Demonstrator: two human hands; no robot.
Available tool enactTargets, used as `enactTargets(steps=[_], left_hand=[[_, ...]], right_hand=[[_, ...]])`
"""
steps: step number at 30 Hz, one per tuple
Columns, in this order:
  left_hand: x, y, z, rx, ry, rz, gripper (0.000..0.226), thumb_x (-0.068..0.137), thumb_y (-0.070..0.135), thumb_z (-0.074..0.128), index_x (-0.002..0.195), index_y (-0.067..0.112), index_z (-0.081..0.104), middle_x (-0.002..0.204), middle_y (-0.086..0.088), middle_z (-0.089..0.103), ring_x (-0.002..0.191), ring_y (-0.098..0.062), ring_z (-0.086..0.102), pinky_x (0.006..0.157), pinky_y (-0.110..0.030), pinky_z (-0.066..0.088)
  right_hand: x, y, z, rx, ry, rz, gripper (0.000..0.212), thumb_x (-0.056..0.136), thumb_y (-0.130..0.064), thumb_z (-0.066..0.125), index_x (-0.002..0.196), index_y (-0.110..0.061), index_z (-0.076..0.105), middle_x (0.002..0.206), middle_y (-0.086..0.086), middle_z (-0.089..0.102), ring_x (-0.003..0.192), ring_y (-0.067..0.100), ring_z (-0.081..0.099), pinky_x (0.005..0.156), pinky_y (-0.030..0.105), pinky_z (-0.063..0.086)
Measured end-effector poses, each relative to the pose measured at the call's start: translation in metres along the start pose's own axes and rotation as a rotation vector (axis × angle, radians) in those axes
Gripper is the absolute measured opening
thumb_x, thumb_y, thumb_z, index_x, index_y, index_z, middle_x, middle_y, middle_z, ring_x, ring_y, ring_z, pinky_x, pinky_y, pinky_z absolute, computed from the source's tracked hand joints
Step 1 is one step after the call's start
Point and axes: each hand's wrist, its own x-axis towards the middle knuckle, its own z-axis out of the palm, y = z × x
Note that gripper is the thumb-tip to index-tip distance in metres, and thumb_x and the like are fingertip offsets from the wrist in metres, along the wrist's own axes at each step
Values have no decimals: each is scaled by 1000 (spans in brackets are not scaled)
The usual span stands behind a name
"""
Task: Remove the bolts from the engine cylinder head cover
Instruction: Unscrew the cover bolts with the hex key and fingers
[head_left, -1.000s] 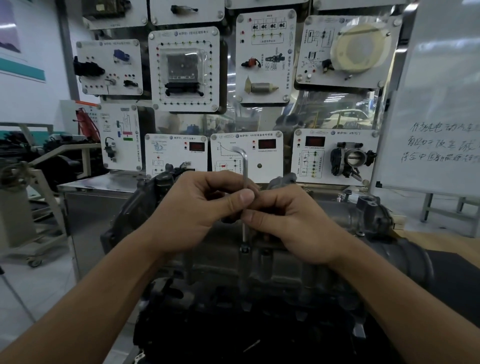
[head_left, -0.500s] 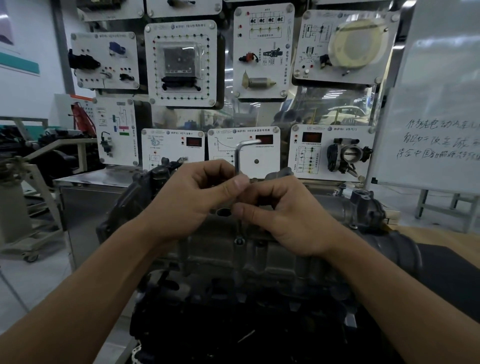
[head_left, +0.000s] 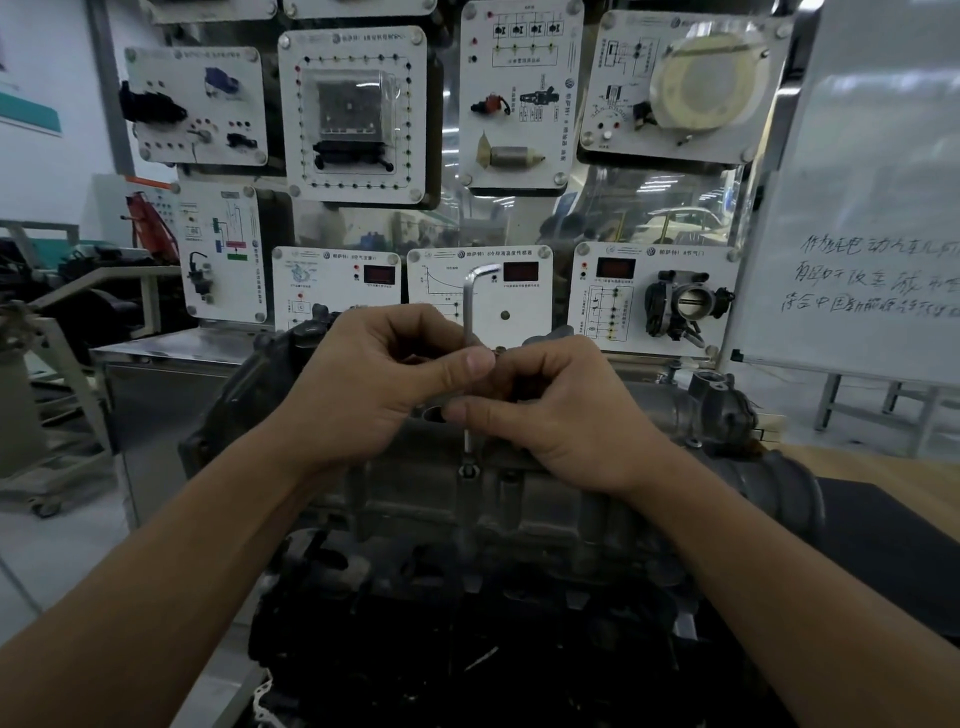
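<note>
Head view shows the bolt (head_left: 468, 471) seated at the top centre of the engine cylinder head cover (head_left: 540, 501), the upright hex key (head_left: 469, 312) with its tip at the bolt head, left hand (head_left: 363, 387) and right hand (head_left: 563, 418) each pinching its shaft, display panels (head_left: 358, 111) behind.

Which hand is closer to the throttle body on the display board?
Right. The right hand sits below and left of the throttle body; the left hand is farther left, beyond the hex key both pinch.
</note>
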Motion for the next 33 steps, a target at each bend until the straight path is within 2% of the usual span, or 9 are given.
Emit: enactTargets(steps=[4, 7, 11, 15, 19, 25, 27, 30, 33], left_hand=[[1, -1, 1, -37, -3, -13, 32, 66, 25, 77, 77, 0, 61, 81, -6, 73, 77, -18, 70, 72, -28, 60], [0, -3, -3, 25, -61, 14, 24, 77, 27, 71, 89, 7, 69, 88, -3, 74, 85, -16, 71, 76, -27, 59], [-4, -2, -10, 0, -150, 24, 24, 91, 20, 56, 108, 19, 73, 106, 2, 76, 107, -12, 69, 87, -20, 52], [-2, 0, -8, 2, -118, 41, 19, 86, 19, 62, 98, 22, 77, 99, -1, 77, 100, -14, 71, 84, -19, 54], [0, 1, -1, -28, -32, 12, 13, 73, 24, 73, 81, 14, 74, 89, -11, 76, 86, -21, 73, 77, -27, 59], [0, 0, 1, -17, -12, -1, 23, 68, 32, 78, 75, 14, 66, 88, -19, 71, 82, -25, 69, 75, -34, 60], [-1, -1, -2, 8, -71, 26, 11, 80, 28, 71, 86, 20, 73, 89, -10, 74, 88, -18, 71, 76, -26, 58], [-3, -2, -8, -9, -140, 26, 23, 91, 23, 57, 105, 22, 76, 103, 3, 76, 103, -10, 69, 84, -17, 52], [-3, -1, -9, 41, -161, 24, 24, 92, 23, 55, 104, 25, 76, 108, 3, 75, 109, -10, 67, 88, -15, 50]], right_hand=[[-1, 0, 0, 1, -24, -14, 10, 83, -8, 78, 77, -15, 75, 65, -7, 70, 62, 3, 61, 61, 18, 48], [-1, -1, -1, -62, -61, -7, 9, 90, -11, 71, 85, -4, 75, 67, 8, 69, 62, 8, 59, 57, 29, 49], [-1, -3, -1, -38, -133, 46, 24, 97, -9, 59, 77, -19, 69, 51, -14, 50, 46, -1, 43, 51, 13, 34], [0, 0, -2, -5, -150, 39, 16, 97, -5, 59, 90, -12, 72, 55, -21, 58, 52, -7, 51, 57, 8, 39], [-2, -3, 0, -38, -51, -17, 6, 86, -15, 76, 80, -13, 75, 67, -6, 69, 64, 3, 60, 63, 20, 49], [0, 0, -1, -10, 5, -26, 10, 85, -9, 75, 88, 0, 76, 80, 18, 74, 72, 31, 67, 71, 45, 56], [0, 0, -2, -41, -20, -13, 9, 89, -11, 72, 85, -3, 75, 71, 7, 71, 63, 19, 64, 60, 37, 53], [-1, 1, -2, -52, -79, 8, 14, 94, -9, 65, 83, -14, 73, 54, -20, 58, 48, -5, 52, 51, 7, 38], [0, 0, -1, 6, -110, 28, 28, 97, -5, 58, 80, -23, 68, 49, -22, 54, 45, -7, 50, 50, 4, 36]])
